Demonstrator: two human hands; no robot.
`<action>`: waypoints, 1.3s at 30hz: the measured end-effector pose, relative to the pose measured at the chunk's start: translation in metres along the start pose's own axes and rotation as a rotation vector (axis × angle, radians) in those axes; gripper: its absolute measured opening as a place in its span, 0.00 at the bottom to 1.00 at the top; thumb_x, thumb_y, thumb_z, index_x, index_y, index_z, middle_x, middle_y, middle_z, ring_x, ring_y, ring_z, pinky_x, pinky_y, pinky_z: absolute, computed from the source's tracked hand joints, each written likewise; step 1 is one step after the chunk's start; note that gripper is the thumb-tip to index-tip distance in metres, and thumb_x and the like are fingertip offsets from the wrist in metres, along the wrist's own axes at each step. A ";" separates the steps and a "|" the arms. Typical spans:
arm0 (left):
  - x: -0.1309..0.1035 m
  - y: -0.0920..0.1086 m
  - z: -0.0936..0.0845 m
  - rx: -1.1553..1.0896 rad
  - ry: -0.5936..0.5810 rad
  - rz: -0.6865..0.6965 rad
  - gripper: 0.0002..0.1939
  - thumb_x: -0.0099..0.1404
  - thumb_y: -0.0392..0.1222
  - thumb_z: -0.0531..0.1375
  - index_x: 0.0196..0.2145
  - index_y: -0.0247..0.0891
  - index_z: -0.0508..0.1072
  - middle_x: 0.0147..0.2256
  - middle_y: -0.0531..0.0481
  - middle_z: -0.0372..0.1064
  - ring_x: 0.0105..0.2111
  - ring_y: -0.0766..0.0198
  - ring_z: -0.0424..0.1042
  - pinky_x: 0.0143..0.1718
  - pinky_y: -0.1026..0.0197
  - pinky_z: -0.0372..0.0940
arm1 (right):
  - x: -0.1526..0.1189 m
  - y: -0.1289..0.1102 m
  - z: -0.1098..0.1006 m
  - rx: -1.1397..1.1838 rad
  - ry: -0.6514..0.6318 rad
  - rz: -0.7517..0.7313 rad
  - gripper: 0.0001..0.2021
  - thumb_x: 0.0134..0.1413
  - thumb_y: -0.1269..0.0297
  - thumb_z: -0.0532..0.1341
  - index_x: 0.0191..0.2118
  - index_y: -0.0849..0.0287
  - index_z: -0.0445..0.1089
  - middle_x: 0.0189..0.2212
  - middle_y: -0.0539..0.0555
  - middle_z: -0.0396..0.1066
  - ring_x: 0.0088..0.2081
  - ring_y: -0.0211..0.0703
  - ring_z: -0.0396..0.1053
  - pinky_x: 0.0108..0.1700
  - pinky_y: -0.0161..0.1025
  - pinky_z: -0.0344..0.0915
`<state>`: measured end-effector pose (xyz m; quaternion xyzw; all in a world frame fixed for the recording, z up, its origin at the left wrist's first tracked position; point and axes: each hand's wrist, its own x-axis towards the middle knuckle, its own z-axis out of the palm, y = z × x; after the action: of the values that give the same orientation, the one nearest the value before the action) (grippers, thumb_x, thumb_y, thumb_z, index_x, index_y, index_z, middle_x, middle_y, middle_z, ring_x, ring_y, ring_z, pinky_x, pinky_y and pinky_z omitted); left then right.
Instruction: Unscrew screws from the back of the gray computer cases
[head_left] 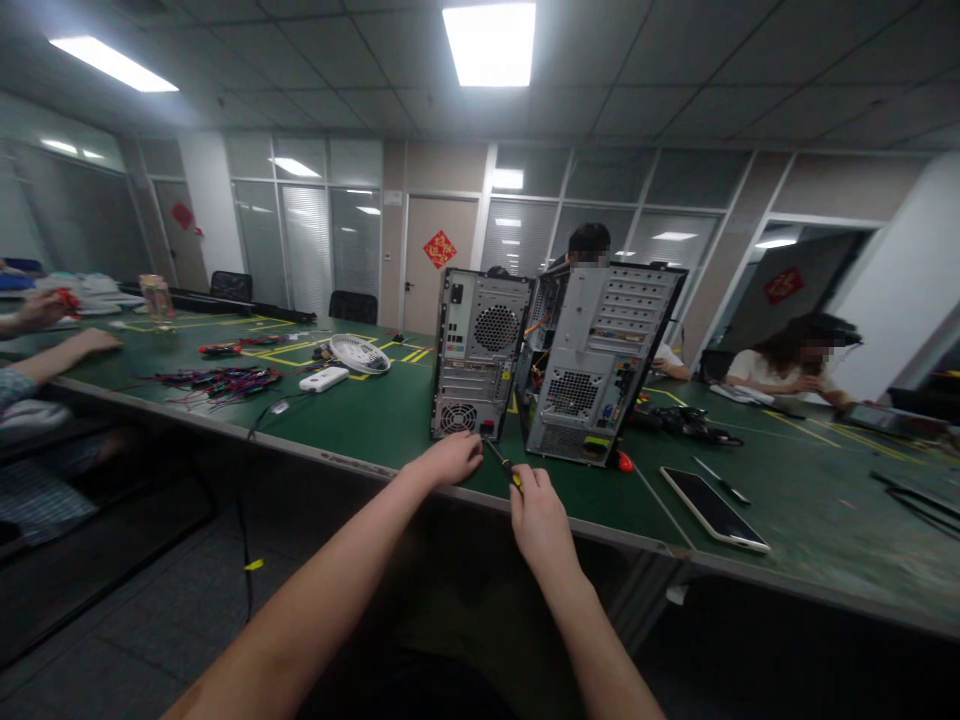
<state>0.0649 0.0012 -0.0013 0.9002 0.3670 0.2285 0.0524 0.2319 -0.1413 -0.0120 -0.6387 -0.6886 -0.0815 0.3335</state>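
Observation:
Two computer towers stand upright with their back panels towards me: a narrower computer tower (480, 345) on the left and a larger computer tower (574, 365) on the right. My right hand (541, 510) is closed round the yellow and black handle of a screwdriver (496, 455). Its shaft points up and left to the bottom edge of the narrower tower. Beside the shaft's tip, my left hand (454, 458) rests against that tower's lower back, fingers curled together. What they pinch, if anything, is too small to make out.
On the green table (360, 430) lie a phone (714, 508), a pen-like tool (721, 482), black cables (694, 425), a bundle of coloured wires (217, 382), a white power strip (324, 379) and a white basket (360, 353). Other people sit at left, right and behind the towers.

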 end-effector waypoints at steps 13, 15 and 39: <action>0.003 -0.008 0.012 -0.041 0.063 -0.130 0.05 0.68 0.38 0.58 0.38 0.38 0.75 0.41 0.41 0.76 0.46 0.52 0.75 0.51 0.54 0.68 | -0.003 -0.006 0.009 -0.009 0.022 0.015 0.14 0.66 0.75 0.52 0.53 0.59 0.67 0.47 0.60 0.63 0.44 0.48 0.71 0.50 0.43 0.69; 0.003 -0.008 0.012 -0.047 0.067 -0.134 0.05 0.68 0.38 0.58 0.38 0.38 0.75 0.41 0.41 0.76 0.46 0.52 0.75 0.52 0.54 0.68 | -0.004 -0.007 0.010 -0.009 0.029 0.007 0.14 0.67 0.74 0.51 0.54 0.59 0.67 0.47 0.60 0.63 0.44 0.49 0.71 0.50 0.44 0.69; 0.003 -0.010 0.012 -0.063 0.082 -0.128 0.05 0.68 0.39 0.59 0.37 0.39 0.75 0.41 0.42 0.77 0.45 0.52 0.76 0.50 0.55 0.69 | -0.006 -0.009 0.010 -0.070 0.048 -0.027 0.14 0.69 0.74 0.50 0.53 0.59 0.67 0.45 0.59 0.64 0.43 0.49 0.70 0.48 0.44 0.69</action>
<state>0.0662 0.0116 -0.0137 0.8626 0.4184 0.2729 0.0800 0.2198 -0.1429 -0.0200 -0.6384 -0.6859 -0.1254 0.3260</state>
